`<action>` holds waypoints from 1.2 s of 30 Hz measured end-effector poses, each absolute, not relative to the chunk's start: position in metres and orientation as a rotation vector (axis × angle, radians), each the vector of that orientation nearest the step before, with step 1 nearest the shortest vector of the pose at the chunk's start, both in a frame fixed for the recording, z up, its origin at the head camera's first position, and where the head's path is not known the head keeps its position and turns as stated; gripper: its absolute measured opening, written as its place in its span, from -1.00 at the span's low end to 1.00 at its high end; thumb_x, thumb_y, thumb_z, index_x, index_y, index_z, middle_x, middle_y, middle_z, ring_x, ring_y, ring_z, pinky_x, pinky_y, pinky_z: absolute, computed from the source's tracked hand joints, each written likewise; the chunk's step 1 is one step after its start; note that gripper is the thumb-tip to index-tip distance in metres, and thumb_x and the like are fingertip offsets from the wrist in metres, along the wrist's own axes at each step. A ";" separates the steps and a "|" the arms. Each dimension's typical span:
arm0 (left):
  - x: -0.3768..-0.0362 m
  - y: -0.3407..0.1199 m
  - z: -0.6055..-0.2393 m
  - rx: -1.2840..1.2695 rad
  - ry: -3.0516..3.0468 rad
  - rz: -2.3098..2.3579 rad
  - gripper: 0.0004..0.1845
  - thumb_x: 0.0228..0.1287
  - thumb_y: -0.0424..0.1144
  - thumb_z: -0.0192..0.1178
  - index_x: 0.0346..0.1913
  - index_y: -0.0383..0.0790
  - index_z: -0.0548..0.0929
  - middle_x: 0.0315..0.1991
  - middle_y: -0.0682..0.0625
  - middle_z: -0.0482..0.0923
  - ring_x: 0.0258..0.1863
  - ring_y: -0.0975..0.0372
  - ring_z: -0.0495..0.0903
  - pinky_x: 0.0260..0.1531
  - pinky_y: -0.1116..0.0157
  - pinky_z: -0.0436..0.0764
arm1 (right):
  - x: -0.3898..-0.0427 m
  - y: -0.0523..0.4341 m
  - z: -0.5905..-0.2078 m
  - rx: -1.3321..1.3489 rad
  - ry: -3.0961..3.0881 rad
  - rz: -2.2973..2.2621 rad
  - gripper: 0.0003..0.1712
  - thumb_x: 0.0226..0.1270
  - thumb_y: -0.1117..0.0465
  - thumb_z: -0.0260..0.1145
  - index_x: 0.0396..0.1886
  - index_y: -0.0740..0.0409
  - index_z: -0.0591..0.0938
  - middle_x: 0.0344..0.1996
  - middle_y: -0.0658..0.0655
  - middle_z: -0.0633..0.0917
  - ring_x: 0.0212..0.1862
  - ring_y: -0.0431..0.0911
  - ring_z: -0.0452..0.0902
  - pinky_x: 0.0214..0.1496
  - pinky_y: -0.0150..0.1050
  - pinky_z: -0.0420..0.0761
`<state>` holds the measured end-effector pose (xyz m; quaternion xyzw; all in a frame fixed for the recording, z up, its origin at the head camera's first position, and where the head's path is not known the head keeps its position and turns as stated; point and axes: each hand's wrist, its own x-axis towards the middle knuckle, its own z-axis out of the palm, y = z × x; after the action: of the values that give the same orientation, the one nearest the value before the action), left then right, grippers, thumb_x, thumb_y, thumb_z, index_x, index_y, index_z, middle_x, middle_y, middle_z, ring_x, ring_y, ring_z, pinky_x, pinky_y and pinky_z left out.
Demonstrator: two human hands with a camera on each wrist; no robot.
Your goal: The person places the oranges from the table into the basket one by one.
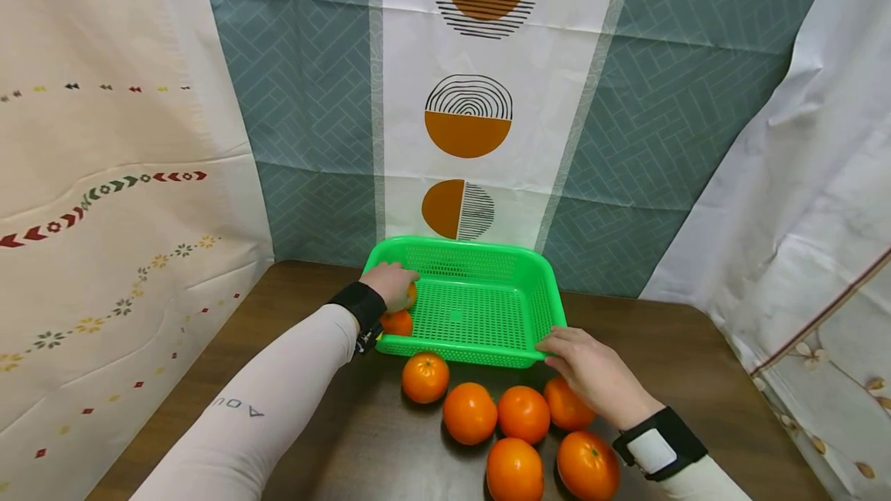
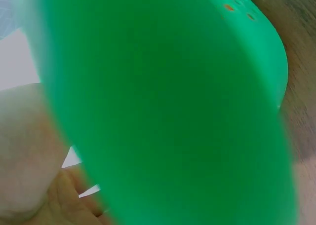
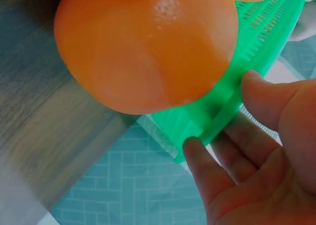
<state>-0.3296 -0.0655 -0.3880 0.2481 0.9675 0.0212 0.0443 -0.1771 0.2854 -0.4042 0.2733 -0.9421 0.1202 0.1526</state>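
A green plastic basket [image 1: 480, 354] with perforated walls stands on the table. My left hand [image 1: 390, 284] reaches over its left side, fingers curved over an orange [image 1: 412, 297] inside. A second orange [image 1: 397, 324] lies in the basket just below that hand. In the left wrist view the basket's green side [image 2: 173, 111] is blurred and hides most of the fingers. My right hand [image 1: 592, 369] holds the basket's front right corner, thumb and fingers on either side of the rim [image 3: 222, 116]. One loose orange [image 3: 148, 52] looms close beside it in the right wrist view.
Several oranges [image 1: 469, 414] lie on the brown wooden table [image 1: 376, 439] in front of the basket, some partly under the right forearm. A patterned curtain [image 1: 313, 99] hangs right behind the basket. Light cloths hang at the left [image 1: 125, 176] and right [image 1: 800, 215].
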 end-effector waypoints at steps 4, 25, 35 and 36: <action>-0.329 -0.065 -0.389 0.753 2.974 0.082 -0.48 0.39 -0.19 0.27 0.38 -0.16 0.52 0.21 -0.26 0.52 0.20 -0.20 0.45 0.19 -0.08 0.43 | -0.177 0.285 -0.404 0.785 -2.697 0.346 -0.70 0.22 0.34 0.50 -0.06 0.01 0.75 -0.07 -0.04 0.67 0.09 -0.09 0.56 0.06 -0.12 0.64; -0.311 -0.071 -0.381 0.798 3.050 0.211 -0.37 0.45 -0.04 0.24 0.49 -0.10 0.38 0.38 -0.29 0.36 0.36 -0.17 0.32 0.35 -0.05 0.30 | -0.177 0.285 -0.403 0.782 -2.714 0.353 -0.70 0.23 0.34 0.49 -0.05 0.02 0.75 -0.04 0.00 0.68 0.10 -0.06 0.57 0.09 -0.06 0.62; -0.279 -0.082 -0.380 1.012 3.224 0.294 -0.35 0.37 0.01 0.31 0.42 -0.20 0.46 0.31 -0.27 0.46 0.32 -0.14 0.40 0.32 -0.06 0.35 | -0.179 0.286 -0.406 0.795 -2.703 0.355 -0.69 0.21 0.34 0.51 -0.05 0.02 0.75 -0.05 -0.03 0.68 0.08 -0.09 0.56 0.08 -0.09 0.63; -0.276 -0.084 -0.380 1.026 3.237 0.306 -0.34 0.36 0.02 0.32 0.42 -0.21 0.46 0.31 -0.27 0.46 0.31 -0.14 0.41 0.31 -0.06 0.36 | -0.179 0.286 -0.406 0.796 -2.703 0.357 -0.69 0.22 0.33 0.51 -0.05 0.02 0.75 -0.05 -0.03 0.68 0.09 -0.09 0.56 0.08 -0.09 0.63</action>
<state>-0.2758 -0.0839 -0.3805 0.2983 0.9409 0.0890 -0.1337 -0.1794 0.2864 -0.4062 0.2771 -0.9409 0.1241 0.1499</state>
